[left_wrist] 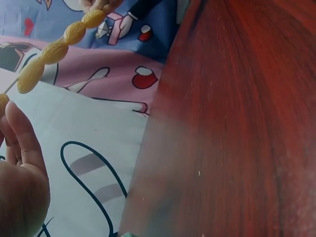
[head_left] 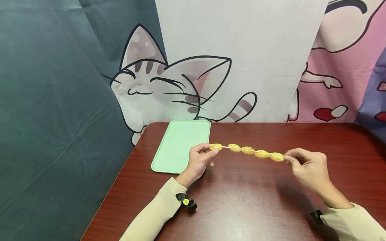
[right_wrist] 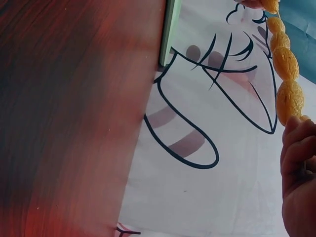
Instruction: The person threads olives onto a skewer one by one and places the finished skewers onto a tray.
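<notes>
A row of several yellow, wrinkled oval pieces (head_left: 247,150) on a thin whitish string or stick stretches between the two hands above the table. The left hand (head_left: 199,160) pinches the piece at the left end between thumb and fingers. At the other end, the right hand (head_left: 310,169) pinches the tip beside the last piece (head_left: 277,157). A short bare length of the whitish strand shows next to the left hand's piece; the others sit closer together. In the right wrist view the pieces (right_wrist: 286,63) rise from the right fingertips toward the left hand.
A pale green tray (head_left: 179,147) lies at the back left of the dark red wooden table (head_left: 241,197), behind the left hand. Cloth printed with a cartoon cat (head_left: 156,87) hangs along the table's back edge. Dark cloth (head_left: 60,117) hangs on the left.
</notes>
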A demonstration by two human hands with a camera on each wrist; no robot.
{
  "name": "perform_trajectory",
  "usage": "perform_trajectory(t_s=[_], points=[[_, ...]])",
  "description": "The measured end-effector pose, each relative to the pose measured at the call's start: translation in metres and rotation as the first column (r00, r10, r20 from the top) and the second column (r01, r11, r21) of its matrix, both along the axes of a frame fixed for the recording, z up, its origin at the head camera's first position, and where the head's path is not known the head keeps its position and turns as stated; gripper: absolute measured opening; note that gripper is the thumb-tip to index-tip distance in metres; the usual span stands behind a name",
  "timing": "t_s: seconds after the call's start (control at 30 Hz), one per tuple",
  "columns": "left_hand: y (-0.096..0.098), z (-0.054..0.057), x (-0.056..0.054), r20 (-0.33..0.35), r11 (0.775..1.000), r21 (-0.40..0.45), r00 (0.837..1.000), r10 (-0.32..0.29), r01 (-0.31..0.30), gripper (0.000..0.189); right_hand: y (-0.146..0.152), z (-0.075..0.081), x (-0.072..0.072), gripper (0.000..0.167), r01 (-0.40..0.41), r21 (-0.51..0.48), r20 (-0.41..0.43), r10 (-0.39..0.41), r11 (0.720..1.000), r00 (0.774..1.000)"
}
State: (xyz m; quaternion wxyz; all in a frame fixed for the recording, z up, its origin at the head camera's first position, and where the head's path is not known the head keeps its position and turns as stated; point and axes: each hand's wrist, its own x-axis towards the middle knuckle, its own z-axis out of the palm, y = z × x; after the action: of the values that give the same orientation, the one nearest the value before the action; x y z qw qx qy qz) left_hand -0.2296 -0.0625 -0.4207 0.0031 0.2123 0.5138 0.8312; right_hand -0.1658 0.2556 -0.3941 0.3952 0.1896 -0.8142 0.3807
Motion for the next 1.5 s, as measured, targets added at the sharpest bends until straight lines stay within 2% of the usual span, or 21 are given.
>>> perform_trajectory(t_s=[0.4, 0.67, 0.77, 1.0, 1.17, 1.27, 1.4, 1.43, 1.5], points=[[0.006, 0.0, 0.002, 0.025, 1.0, -0.023, 1.0, 0.008, -0.008, 0.029, -0.005, -0.001, -0.002, 0.03, 0.0, -0.01, -0.004, 0.0, 1.0, 1.0], [0.007, -0.002, 0.006, 0.038, 0.999, -0.033, 0.998, 0.044, -0.043, 0.015, -0.011, -0.001, -0.005, 0.03, -0.009, -0.032, -0.025, 0.008, 0.999, 1.0], [0.005, -0.002, 0.005, 0.038, 0.998, -0.033, 0.998, 0.053, -0.052, 0.015, -0.012, 0.0, -0.006, 0.03, 0.002, -0.038, -0.014, -0.002, 0.999, 1.0], [0.002, 0.001, 0.004, 0.106, 1.0, 0.009, 0.994, 0.016, -0.017, 0.02, -0.023, 0.009, -0.011, 0.029, -0.017, -0.073, -0.024, 0.016, 0.997, 1.0], [0.002, 0.003, 0.006, 0.19, 1.0, 0.004, 0.982, -0.022, 0.021, 0.027, -0.03, 0.013, -0.015, 0.027, -0.004, -0.065, -0.051, 0.0, 0.998, 0.999], [0.003, 0.005, 0.007, 0.264, 0.998, -0.027, 0.963, -0.044, 0.053, 0.037, -0.028, 0.009, -0.022, 0.026, 0.001, -0.063, -0.045, -0.004, 0.998, 0.999], [0.005, 0.004, 0.011, 0.363, 0.988, -0.126, 0.931, -0.039, 0.091, 0.046, -0.027, 0.001, -0.036, 0.023, 0.016, -0.056, -0.009, -0.016, 0.998, 1.0], [0.006, 0.003, 0.012, 0.372, 0.981, -0.165, 0.928, -0.033, 0.102, 0.045, -0.027, -0.001, -0.04, 0.023, 0.022, -0.049, -0.003, -0.022, 0.999, 1.0], [0.009, -0.001, 0.016, 0.356, 0.957, -0.252, 0.934, -0.044, 0.141, 0.045, -0.029, -0.005, -0.049, 0.022, 0.034, -0.027, 0.001, -0.034, 0.999, 0.999]])
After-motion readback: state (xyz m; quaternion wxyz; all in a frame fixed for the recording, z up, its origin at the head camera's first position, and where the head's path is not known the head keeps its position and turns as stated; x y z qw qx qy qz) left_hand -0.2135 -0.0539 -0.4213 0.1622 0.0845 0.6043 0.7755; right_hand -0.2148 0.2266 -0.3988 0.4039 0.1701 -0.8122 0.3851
